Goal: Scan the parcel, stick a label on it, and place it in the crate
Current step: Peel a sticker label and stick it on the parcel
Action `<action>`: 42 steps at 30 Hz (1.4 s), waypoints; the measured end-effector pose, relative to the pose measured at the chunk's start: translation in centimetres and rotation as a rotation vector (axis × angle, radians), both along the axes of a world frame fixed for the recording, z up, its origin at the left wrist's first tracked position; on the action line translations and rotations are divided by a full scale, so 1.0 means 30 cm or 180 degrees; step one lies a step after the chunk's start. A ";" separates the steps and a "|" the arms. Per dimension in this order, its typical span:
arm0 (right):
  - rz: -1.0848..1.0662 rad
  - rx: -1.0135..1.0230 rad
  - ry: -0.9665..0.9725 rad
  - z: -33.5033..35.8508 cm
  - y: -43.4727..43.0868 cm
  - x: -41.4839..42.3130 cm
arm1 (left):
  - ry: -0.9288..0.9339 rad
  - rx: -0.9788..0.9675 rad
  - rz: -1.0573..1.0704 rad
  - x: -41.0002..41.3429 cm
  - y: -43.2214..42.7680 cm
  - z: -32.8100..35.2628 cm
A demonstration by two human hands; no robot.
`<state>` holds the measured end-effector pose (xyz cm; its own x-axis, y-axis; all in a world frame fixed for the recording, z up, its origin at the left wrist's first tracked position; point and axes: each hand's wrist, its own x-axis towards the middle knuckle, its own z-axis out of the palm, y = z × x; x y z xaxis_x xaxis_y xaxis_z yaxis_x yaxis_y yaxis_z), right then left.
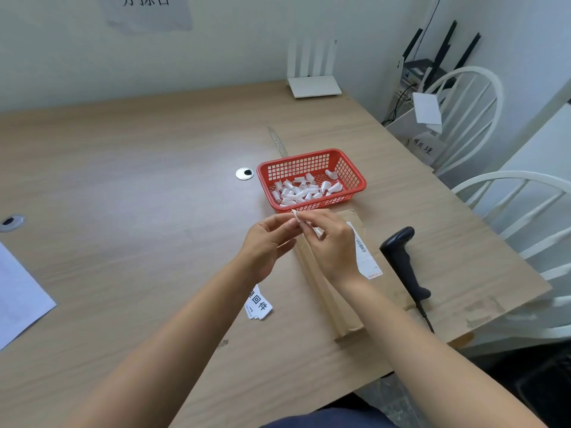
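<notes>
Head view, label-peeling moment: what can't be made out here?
- Small white label: pinched between left hand and right hand; fingers hide its print.
- Parcel: the right forearm covers much of it.
- Parcel's barcode slip: too small to read.
- Sign on wall: cut off by the top edge.

A white router sits at the far edge of the table. Two white chairs stand right of the table. A white paper lies on its left edge.
</notes>
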<state>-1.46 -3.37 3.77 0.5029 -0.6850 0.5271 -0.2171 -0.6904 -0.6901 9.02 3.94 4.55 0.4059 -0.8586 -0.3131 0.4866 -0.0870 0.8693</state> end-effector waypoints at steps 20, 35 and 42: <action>0.0082 -0.0740 -0.0088 0.105 -0.102 -0.115 | -0.0406 -0.0382 -0.0036 -0.123 -0.102 0.105; 0.0136 -0.0721 -0.0134 0.113 -0.107 -0.132 | -0.0675 -0.0369 0.0284 -0.162 -0.108 0.133; 0.0109 -0.0814 -0.0179 0.117 -0.119 -0.139 | -0.0342 -0.0415 0.0322 -0.172 -0.088 0.125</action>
